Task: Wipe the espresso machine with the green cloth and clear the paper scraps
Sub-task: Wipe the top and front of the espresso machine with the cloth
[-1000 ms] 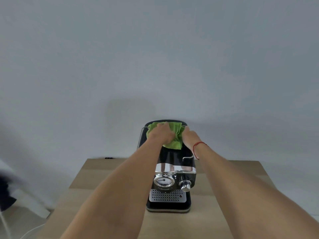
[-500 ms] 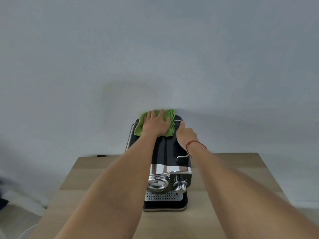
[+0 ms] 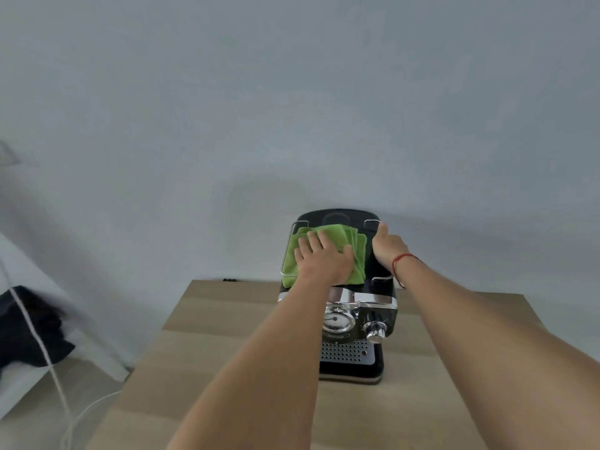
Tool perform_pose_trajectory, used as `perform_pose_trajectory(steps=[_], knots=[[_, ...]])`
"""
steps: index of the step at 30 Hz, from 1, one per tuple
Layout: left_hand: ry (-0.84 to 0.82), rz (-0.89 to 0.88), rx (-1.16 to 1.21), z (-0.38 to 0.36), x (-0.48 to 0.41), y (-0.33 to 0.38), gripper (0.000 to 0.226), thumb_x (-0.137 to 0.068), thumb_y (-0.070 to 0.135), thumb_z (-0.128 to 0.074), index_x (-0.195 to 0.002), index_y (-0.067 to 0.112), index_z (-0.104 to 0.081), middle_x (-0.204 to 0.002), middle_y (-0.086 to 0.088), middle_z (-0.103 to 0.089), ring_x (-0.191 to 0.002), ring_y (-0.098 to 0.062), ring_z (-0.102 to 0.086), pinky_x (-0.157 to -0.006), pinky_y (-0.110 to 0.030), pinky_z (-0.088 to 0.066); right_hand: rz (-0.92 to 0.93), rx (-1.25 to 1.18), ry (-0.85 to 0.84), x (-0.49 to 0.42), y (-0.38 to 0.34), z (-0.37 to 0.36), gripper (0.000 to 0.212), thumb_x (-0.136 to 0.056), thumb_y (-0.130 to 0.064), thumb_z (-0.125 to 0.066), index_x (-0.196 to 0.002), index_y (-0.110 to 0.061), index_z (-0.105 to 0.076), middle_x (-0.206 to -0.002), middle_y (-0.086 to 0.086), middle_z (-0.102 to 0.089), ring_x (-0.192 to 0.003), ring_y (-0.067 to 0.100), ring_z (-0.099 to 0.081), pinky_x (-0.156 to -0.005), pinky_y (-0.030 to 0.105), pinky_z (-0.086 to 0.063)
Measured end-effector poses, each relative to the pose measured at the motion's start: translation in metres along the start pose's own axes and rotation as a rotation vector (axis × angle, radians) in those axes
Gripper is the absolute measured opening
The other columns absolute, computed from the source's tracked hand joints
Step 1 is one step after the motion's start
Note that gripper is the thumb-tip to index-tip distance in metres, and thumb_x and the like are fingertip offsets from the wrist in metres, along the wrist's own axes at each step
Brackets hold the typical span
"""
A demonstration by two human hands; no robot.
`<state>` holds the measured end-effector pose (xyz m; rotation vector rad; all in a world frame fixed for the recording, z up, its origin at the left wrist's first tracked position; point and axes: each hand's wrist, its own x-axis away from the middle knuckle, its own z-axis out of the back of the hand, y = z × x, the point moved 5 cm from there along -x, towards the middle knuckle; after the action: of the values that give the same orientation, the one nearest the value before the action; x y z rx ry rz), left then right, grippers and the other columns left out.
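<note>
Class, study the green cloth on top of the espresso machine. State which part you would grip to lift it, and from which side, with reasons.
Pinch the green cloth at its near right corner, coming from the front. Its stacked folds fan out there, so one pinch probably catches every layer; the left hand presses the middle and a wire rail borders the left.

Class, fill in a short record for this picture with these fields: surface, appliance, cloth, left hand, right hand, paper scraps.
surface: light wooden table, against a pale grey wall
appliance: black and chrome espresso machine, upright on the table
cloth: folded green cloth, lying on the machine's top, towards its left
left hand: left hand presses flat on the cloth, fingers straight
right hand: right hand holds the machine's top right edge, thumb on top; red string round the wrist
paper scraps: none in view
</note>
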<state>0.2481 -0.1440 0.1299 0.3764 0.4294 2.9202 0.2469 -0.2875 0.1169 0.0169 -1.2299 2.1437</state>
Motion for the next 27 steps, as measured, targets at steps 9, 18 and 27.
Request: perform_pose_trajectory(steps=[9, 18, 27], knots=[[0.044, 0.226, 0.158, 0.013, -0.041, -0.012, 0.125, -0.077, 0.081, -0.039, -0.15, -0.005, 0.014, -0.16, -0.019, 0.015, -0.149, -0.03, 0.013, -0.119, -0.041, 0.007, -0.008, 0.028, 0.019, -0.011, 0.002, -0.002, 0.065, -0.103, -0.043, -0.014, -0.137, 0.003, -0.044, -0.142, 0.023, -0.047, -0.131, 0.035, -0.045, -0.109, 0.037, -0.031], [0.046, 0.26, 0.212, 0.017, -0.06, -0.016, 0.097, -0.092, 0.065, -0.026, -0.152, -0.005, 0.002, -0.161, -0.02, 0.006, -0.15, -0.03, 0.005, -0.12, -0.039, 0.003, 0.004, 0.002, 0.026, -0.011, 0.003, -0.002, 0.06, -0.104, -0.039, -0.014, -0.137, 0.0, -0.045, -0.14, 0.021, -0.049, -0.129, 0.035, -0.047, -0.107, 0.037, -0.034], [0.091, -0.02, 0.074, 0.005, -0.013, -0.004, 0.079, -0.097, 0.056, -0.018, -0.155, 0.006, 0.002, -0.162, -0.011, 0.008, -0.15, -0.023, 0.009, -0.12, -0.04, 0.005, 0.003, -0.023, -0.005, 0.003, -0.004, 0.004, 0.059, -0.104, -0.038, -0.015, -0.14, 0.0, -0.042, -0.142, 0.022, -0.047, -0.131, 0.034, -0.045, -0.109, 0.036, -0.031]])
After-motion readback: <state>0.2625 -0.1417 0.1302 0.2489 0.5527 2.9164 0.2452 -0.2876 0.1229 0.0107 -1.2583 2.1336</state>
